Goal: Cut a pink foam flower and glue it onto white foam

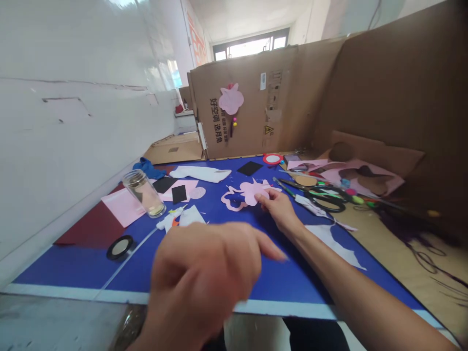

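Pink flower (pixel 251 193) sat at one o'clock from the left hand (pixel 208 263), pinched by its four o'clock edge in the right hand (pixel 281 208), probably so most petals stayed uncovered; left hand was curled but blurry, couldn't tell if it gripped anything; scissors (pixel 340 208) lay at three o'clock from the flower, I guess for easy reach.

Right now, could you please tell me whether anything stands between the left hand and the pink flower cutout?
Nothing visible stands between the left hand and the pink flower cutout. The right hand holds its right edge; a pink scrap lies beside it, on the left.
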Demonstrator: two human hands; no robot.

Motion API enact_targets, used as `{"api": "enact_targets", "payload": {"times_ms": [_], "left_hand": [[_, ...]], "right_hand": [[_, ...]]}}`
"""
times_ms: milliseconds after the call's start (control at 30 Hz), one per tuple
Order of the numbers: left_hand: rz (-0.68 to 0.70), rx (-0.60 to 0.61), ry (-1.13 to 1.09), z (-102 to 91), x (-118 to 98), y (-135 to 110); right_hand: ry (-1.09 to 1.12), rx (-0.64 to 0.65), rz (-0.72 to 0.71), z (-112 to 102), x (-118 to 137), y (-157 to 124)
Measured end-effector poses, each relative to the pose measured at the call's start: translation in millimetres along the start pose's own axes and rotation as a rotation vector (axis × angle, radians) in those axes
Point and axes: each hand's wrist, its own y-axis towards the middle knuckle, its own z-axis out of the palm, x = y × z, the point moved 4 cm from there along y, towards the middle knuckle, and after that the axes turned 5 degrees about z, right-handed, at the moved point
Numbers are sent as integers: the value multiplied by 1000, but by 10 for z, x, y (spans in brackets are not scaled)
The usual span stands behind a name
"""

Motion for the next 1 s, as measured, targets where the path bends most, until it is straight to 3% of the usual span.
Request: {"api": "enact_targets", "payload": {"times_ms": [33, 100, 200, 233, 300, 433, 500, 733, 1000], "left_hand": [[-45, -18, -67, 90, 207, 87], [-318, -176, -349, 270, 833, 244], [-606, -439, -372, 486, 1738, 349], [-663, -449, -366, 555, 1951, 350], [-746, -359, -426, 697, 2215, 307], [-813, -133, -603, 904, 2283, 160], [-823, -91, -616, 949, 2275, 118], [-818, -197, -599, 913, 2379, 85], [-828, -132, -622, 1032, 2368, 52]], "right_hand": [[7, -5, -6, -6, 6, 10], [21, -13, -19, -13, 21, 33], [28, -14, -27, -6, 38, 59], [27, -8, -27, 1, 41, 63], [27, 17, -26, 22, 42, 61], [30, 77, -29, 64, 38, 40], [25, 101, -28, 79, 36, 28], [21, 149, -25, 96, 46, 14], [14, 157, -36, 85, 23, 27]]}}
